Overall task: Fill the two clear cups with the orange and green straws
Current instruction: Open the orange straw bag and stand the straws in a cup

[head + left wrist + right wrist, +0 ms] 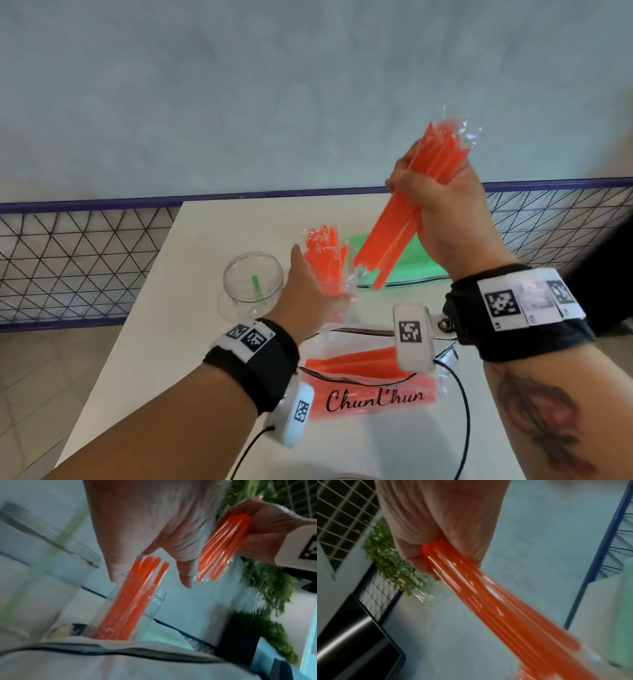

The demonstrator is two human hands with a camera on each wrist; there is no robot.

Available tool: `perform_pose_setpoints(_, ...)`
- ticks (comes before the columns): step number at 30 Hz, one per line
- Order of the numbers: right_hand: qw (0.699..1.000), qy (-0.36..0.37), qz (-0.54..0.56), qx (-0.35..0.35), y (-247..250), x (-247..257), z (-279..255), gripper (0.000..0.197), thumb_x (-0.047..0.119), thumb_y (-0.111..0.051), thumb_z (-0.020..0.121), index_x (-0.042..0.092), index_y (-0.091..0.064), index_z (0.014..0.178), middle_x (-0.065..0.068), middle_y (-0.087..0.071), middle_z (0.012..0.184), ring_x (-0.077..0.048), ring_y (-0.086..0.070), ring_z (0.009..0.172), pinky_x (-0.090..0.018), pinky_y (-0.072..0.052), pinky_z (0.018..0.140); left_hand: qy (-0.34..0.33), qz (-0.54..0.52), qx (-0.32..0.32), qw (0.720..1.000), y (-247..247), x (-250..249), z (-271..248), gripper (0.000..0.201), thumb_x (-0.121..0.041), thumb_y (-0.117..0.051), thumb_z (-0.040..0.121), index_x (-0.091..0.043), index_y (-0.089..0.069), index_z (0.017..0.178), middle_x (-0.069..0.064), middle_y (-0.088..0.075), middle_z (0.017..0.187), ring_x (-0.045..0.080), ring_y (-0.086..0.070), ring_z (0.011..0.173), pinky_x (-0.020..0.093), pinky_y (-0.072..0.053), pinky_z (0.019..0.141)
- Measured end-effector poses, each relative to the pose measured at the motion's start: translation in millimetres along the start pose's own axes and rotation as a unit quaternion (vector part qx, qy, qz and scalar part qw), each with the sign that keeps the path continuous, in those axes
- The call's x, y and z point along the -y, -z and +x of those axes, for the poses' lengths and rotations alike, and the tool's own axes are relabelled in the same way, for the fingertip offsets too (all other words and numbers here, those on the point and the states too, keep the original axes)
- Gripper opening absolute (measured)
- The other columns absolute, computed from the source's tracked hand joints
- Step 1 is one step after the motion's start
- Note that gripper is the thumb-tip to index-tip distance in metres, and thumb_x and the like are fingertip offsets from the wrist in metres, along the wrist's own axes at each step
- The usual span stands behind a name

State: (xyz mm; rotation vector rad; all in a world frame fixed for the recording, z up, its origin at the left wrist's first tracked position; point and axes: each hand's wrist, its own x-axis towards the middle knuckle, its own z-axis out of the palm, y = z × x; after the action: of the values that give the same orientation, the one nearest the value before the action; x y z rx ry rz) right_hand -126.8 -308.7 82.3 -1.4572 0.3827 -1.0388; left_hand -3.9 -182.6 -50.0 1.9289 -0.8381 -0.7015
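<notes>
Head view: the right hand (442, 205) is clenched round a bundle (407, 219) of orange straws in clear wrap, lifted above the bench (191, 240) and tilted, lower ends pointing down toward the left hand (308, 294). That hand reaches forward with fingers straight and relaxed, grasping nothing, its fingertips by a cup (137, 601) already packed with orange straws; in the head view the hand hides most of this cup. Just left of the left hand stands the other cup (253, 281), holding one green straw (256, 284). Behind the right hand's bundle lies a flat pack of green straws (411, 260). Beneath both wrists a clear printed bag (376, 397) holds more orange straws.

Judged from this, the orange filling is in hand: a fresh bundle is on its way to the orange cup. The next move calls for steadying that cup, lining the bundle's lower ends over the free part of its mouth, and lowering them in without toppling it. The cup looks crowded, so easing in at a slant may help. The green pack looks hardly started.
</notes>
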Motion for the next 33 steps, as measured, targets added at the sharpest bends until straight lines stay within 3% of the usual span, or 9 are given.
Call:
perform_pose_setpoints(4, 0.992, 0.062, -0.102, -0.044, -21.7, -8.2, 12.9, 0.029, 0.002, -0.068, 0.082, 0.028, -0.057, 0.087, 0.013, -0.062, 0.075, -0.006, -0.059, 0.067, -0.023, -0.050, 0.067, 0.026, -0.067, -0.070, 0.995, -12.7, -12.6, 16.9, 0.134, -0.035, -0.088, 0.069, -0.018, 0.013, 0.155, 0.006, -0.013, 0.163, 0.019, -0.020, 0.148, 0.035, -0.021, 0.120)
perform_pose_setpoints(7, 0.987, 0.058, -0.147, -0.007, -39.2, -33.0, 11.3, 0.035, -0.001, -0.065, 0.086, 0.033, -0.054, 0.086, 0.018, -0.061, 0.073, 0.005, -0.057, 0.065, -0.015, -0.048, 0.067, 0.031, -0.104, -0.106, 0.988, -17.3, -15.0, 25.2, 0.133, -0.027, -0.088, 0.072, -0.016, 0.015, 0.154, 0.004, -0.018, 0.162, 0.013, -0.028, 0.141, 0.031, -0.027, 0.116)
perform_pose_setpoints(10, 0.985, 0.033, -0.167, 0.004, -51.5, -52.2, 11.4, 0.030, 0.004, -0.064, 0.087, 0.030, -0.051, 0.082, 0.022, -0.052, 0.055, 0.004, -0.047, 0.052, -0.015, -0.043, 0.056, 0.058, -0.127, -0.131, 0.981, -18.1, -13.3, 30.0, 0.131, -0.024, -0.085, 0.074, -0.020, 0.020, 0.153, -0.002, -0.022, 0.161, 0.020, -0.039, 0.140, 0.043, -0.041, 0.110)
perform_pose_setpoints(15, 0.987, 0.015, -0.158, -0.034, -62.8, -61.0, 24.0, 0.013, 0.013, -0.067, 0.084, 0.019, -0.057, 0.089, 0.012, -0.054, 0.066, -0.008, -0.052, 0.060, -0.032, -0.051, 0.063, 0.035, -0.144, -0.144, 0.978, -18.6, -4.4, 34.4, 0.086, -0.010, -0.075, 0.080, -0.021, -0.024, 0.149, -0.007, -0.059, 0.124, 0.010, -0.062, 0.098, 0.032, -0.052, 0.094)
perform_pose_setpoints(20, 0.987, -0.014, -0.132, -0.095, -60.1, -69.2, 32.4, 0.018, 0.016, -0.069, 0.083, 0.028, -0.055, 0.086, 0.008, -0.059, 0.071, -0.009, -0.056, 0.063, -0.029, -0.053, 0.063, 0.016, -0.154, -0.146, 0.977, -16.9, -0.6, 36.5, 0.067, -0.003, -0.069, 0.079, -0.036, -0.035, 0.126, -0.010, -0.064, 0.106, 0.009, -0.067, 0.091, 0.035, -0.057, 0.088)
perform_pose_setpoints(23, 0.984, -0.044, -0.131, -0.111, -50.1, -82.2, 28.1, 0.021, 0.016, -0.068, 0.085, 0.032, -0.054, 0.088, 0.008, -0.063, 0.077, -0.008, -0.060, 0.066, -0.026, -0.053, 0.063, 0.005, -0.157, -0.148, 0.977, -15.9, 0.8, 35.8, 0.068, -0.013, -0.073, 0.076, -0.032, -0.038, 0.131, -0.005, -0.065, 0.110, 0.013, -0.068, 0.093, 0.034, -0.057, 0.086)
perform_pose_setpoints(27, 0.976, -0.125, -0.165, -0.064, -37.2, -121.2, 2.6, 0.029, 0.026, -0.068, 0.088, 0.030, -0.053, 0.112, 0.008, -0.070, 0.092, -0.008, -0.069, 0.080, -0.029, -0.057, 0.069, -0.017, -0.153, -0.131, 0.979, -20.2, 8.5, 39.5, 0.076, -0.024, -0.068, 0.071, -0.029, -0.036, 0.140, -0.009, -0.065, 0.109, 0.013, -0.068, 0.096, 0.036, -0.057, 0.087)
perform_pose_setpoints(29, 0.967, -0.164, -0.194, -0.006, -34.5, -138.5, -9.9, 0.031, 0.033, -0.068, 0.090, 0.027, -0.052, 0.116, 0.007, -0.070, 0.097, -0.009, -0.069, 0.085, -0.022, -0.054, 0.067, -0.022, -0.164, -0.116, 0.979, -22.5, 11.5, 42.7, 0.075, -0.022, -0.072, 0.072, -0.033, -0.036, 0.137, -0.010, -0.066, 0.112, 0.013, -0.068, 0.099, 0.041, -0.057, 0.089)
perform_pose_setpoints(33, 0.946, -0.152, -0.278, 0.065, -28.4, -149.4, -16.2, 0.050, 0.040, -0.065, 0.089, 0.015, -0.049, 0.129, 0.001, -0.050, 0.116, -0.015, -0.057, 0.106, -0.011, -0.043, 0.074, -0.019, -0.187, -0.095, 0.978, -21.9, 16.9, 46.7, 0.099, -0.038, -0.087, 0.058, -0.032, -0.032, 0.140, -0.006, -0.065, 0.122, 0.012, -0.066, 0.109, 0.042, -0.056, 0.094)
